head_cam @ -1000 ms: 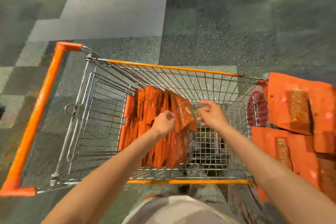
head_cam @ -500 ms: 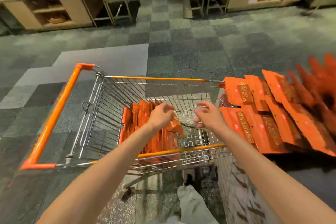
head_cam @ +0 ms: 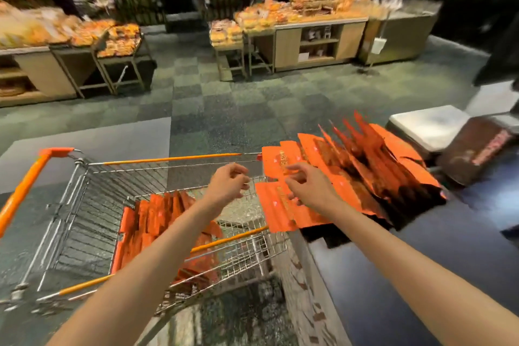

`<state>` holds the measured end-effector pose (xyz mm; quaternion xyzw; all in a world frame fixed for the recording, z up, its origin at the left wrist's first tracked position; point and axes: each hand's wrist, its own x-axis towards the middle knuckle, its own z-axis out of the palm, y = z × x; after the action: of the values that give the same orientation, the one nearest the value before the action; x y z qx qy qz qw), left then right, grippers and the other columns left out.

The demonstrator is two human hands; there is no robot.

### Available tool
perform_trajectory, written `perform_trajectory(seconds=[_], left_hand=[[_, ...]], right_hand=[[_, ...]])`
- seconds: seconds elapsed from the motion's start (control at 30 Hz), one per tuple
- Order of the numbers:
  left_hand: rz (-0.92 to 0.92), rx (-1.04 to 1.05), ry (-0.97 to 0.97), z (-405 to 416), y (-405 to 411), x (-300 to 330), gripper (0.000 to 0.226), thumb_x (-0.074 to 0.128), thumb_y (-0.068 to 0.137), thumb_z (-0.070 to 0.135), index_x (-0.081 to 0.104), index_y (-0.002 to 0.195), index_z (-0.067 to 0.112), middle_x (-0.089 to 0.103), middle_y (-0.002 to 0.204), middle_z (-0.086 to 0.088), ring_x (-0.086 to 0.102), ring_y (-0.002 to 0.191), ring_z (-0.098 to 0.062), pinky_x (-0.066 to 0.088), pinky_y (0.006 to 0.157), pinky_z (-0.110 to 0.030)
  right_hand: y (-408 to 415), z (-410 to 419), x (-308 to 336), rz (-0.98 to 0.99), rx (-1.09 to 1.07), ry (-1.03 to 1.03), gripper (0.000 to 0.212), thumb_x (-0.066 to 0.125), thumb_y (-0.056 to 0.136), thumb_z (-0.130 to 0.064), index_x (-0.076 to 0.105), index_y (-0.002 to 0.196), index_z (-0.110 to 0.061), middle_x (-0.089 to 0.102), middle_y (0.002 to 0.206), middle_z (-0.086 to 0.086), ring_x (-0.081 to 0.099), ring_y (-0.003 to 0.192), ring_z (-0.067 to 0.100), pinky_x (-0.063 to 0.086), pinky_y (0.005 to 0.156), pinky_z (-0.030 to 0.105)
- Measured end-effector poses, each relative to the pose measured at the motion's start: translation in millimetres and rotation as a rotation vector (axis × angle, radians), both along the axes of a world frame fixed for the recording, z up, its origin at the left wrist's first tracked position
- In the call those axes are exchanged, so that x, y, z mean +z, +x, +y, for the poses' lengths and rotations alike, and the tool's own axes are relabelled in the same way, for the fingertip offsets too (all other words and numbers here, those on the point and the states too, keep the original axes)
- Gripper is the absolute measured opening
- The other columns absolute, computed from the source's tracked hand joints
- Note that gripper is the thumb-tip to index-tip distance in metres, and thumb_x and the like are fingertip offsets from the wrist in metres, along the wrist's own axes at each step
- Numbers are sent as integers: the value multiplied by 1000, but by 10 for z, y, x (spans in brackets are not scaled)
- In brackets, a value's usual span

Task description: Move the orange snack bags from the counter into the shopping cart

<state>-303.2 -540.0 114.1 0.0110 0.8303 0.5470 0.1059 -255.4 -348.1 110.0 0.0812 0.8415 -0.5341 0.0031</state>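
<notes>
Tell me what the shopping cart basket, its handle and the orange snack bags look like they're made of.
Shopping cart basket: bare metal wire, going by the shiny silver grid. Handle: probably orange plastic, smooth and uniformly coloured. Orange snack bags: likely thin plastic film, flat and creased with a slight sheen; blur leaves it open.

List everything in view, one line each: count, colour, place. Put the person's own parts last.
snack bags on the counter: many, orange, overlapping in a spread pile, right.
snack bags in the cart: a row, count unclear, orange, standing on edge at the cart's left.
shopping cart: one, silver wire with orange handle and trim, lower left.
counter: one, dark top, lower right.
display stands: several, wooden, piled with blurred goods, background.
floor: grey-green checked tiles.
left hand: empty, fingers loosely curled, above the cart.
right hand: fingers spread, reaching over the nearest counter bags.
</notes>
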Motion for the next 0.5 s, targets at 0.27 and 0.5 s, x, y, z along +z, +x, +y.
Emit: perform_trajectory(seconds=[0.27,0.5], left_hand=[[9,-205,35,1166,319,135,18,50,88,2,62,99,9,64,84,-8,62,72,-17,49,61,-30],[26,-376,18,2020,304,229,16,47,91,2,59,99,11,62,88,-8,62,71,-15,47,59,-26]], right_hand=[[683,1071,258,60,-208,72,27,56,89,-15,58,116,-17,64,103,5,70,63,22,55,57,32],[1117,1752,318,70,-347,86,27,54,91,-20,57,118,-21,66,100,-2,70,64,13,61,63,36]])
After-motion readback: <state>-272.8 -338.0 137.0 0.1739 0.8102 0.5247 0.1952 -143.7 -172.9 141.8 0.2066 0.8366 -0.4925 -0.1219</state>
